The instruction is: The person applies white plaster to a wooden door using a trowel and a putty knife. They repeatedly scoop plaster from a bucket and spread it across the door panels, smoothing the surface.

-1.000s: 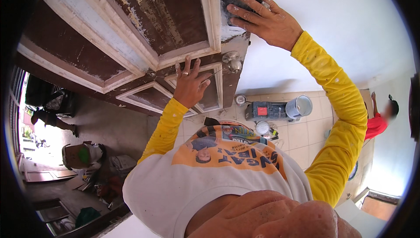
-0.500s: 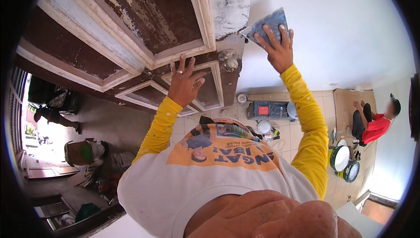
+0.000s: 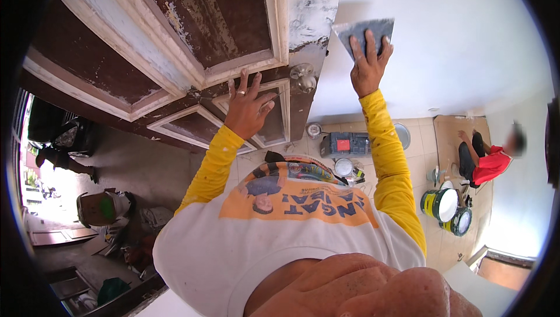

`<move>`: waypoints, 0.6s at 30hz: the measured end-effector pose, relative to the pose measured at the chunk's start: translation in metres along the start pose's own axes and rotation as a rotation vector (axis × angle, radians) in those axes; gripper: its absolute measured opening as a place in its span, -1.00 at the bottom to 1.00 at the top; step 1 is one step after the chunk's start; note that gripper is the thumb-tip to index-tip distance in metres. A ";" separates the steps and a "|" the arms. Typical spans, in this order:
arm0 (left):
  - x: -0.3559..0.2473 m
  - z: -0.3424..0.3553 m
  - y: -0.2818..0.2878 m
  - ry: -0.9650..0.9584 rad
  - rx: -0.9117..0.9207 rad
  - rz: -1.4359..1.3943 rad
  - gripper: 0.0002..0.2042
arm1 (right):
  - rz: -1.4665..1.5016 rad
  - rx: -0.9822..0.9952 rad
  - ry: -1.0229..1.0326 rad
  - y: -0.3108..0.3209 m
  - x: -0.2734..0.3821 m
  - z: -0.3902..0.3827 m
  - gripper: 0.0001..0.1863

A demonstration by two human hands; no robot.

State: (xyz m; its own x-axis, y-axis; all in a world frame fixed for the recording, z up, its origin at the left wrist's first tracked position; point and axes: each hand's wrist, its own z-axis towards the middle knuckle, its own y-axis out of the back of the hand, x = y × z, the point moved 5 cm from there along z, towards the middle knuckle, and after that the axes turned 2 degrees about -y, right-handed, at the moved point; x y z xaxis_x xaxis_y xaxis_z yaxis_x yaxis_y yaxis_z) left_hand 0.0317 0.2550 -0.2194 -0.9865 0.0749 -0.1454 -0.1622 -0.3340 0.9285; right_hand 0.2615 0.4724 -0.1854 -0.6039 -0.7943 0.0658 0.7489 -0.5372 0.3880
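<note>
My right hand [image 3: 368, 72] is closed on a wide, flat grey putty scraper [image 3: 373, 30], fingers pressed along its face. It is raised in front of the white wall, just right of the door's edge; whether the blade touches anything I cannot tell. My left hand [image 3: 248, 107], fingers spread, rests at the brown panelled door [image 3: 233, 19] with pale mouldings. Patchy white filler [image 3: 312, 11] covers the door's upper edge strip. A round, shiny doorknob [image 3: 304, 78] sits between my two hands, below that strip.
On the tiled floor are a dark toolbox [image 3: 344, 145], an open white tub [image 3: 343, 167] and paint pails [image 3: 440, 205]. A person in red [image 3: 490, 162] sits on cardboard at right. Another person [image 3: 64, 162] and a cluttered box [image 3: 102, 207] are beyond the door.
My right hand and the scraper have shifted away from the door's edge, and the blade has turned. My left hand stays at the door. The whole view has tilted slightly.
</note>
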 end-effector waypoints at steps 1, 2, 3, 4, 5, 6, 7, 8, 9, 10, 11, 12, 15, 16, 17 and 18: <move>0.001 0.000 -0.001 0.000 0.005 0.003 -0.67 | -0.020 0.013 0.002 0.009 0.011 0.020 -0.30; 0.001 0.000 -0.001 -0.007 0.009 0.007 -0.67 | -0.044 0.021 0.002 0.013 0.019 0.029 -0.30; 0.001 0.001 0.000 -0.012 0.012 0.000 -0.66 | -0.054 0.048 0.037 0.011 0.023 0.030 -0.30; 0.000 0.001 0.001 -0.015 0.016 -0.007 -0.66 | -0.062 0.075 0.073 0.007 0.025 0.032 -0.30; 0.000 0.002 0.002 -0.018 0.020 -0.014 -0.66 | -0.070 0.102 0.109 0.005 0.026 0.032 -0.30; -0.001 0.002 0.002 -0.028 0.016 -0.011 -0.66 | -0.120 0.146 0.173 0.001 0.022 0.022 -0.31; 0.000 0.003 0.002 -0.038 0.008 -0.006 -0.67 | -0.155 0.193 0.172 0.000 0.013 0.012 -0.31; 0.000 0.004 0.002 -0.049 0.000 -0.001 -0.67 | -0.191 0.238 0.171 0.002 0.004 0.001 -0.30; -0.001 0.003 0.001 -0.038 0.000 -0.005 -0.67 | -0.219 0.288 0.168 0.005 -0.001 -0.008 -0.30; -0.001 0.004 0.000 -0.030 0.001 -0.004 -0.66 | -0.234 0.279 0.119 0.013 -0.005 -0.011 -0.34; -0.001 0.005 0.000 -0.021 0.002 -0.004 -0.66 | -0.072 0.218 0.005 0.018 -0.010 -0.014 -0.38; -0.002 0.005 0.000 -0.018 0.007 -0.001 -0.66 | 0.085 0.154 -0.119 0.023 -0.017 -0.022 -0.41; -0.005 0.008 0.002 -0.011 0.014 0.005 -0.65 | 0.621 0.073 -0.484 0.024 -0.031 -0.052 -0.49; -0.004 0.008 0.002 -0.008 0.009 0.006 -0.66 | 0.783 0.129 -0.665 0.025 -0.029 -0.063 -0.46; -0.004 0.008 0.002 -0.003 0.002 0.006 -0.66 | 0.946 0.187 -0.843 0.024 -0.026 -0.075 -0.42; -0.003 0.008 0.000 0.008 0.016 0.021 -0.66 | 0.962 0.137 -0.897 0.027 -0.024 -0.082 -0.34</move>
State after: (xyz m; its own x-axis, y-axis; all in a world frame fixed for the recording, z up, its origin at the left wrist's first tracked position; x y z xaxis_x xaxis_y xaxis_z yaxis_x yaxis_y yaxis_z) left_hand 0.0346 0.2621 -0.2166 -0.9898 0.0604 -0.1288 -0.1415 -0.3200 0.9368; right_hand 0.3185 0.4532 -0.2518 0.1400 -0.3496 0.9264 0.9759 0.2070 -0.0694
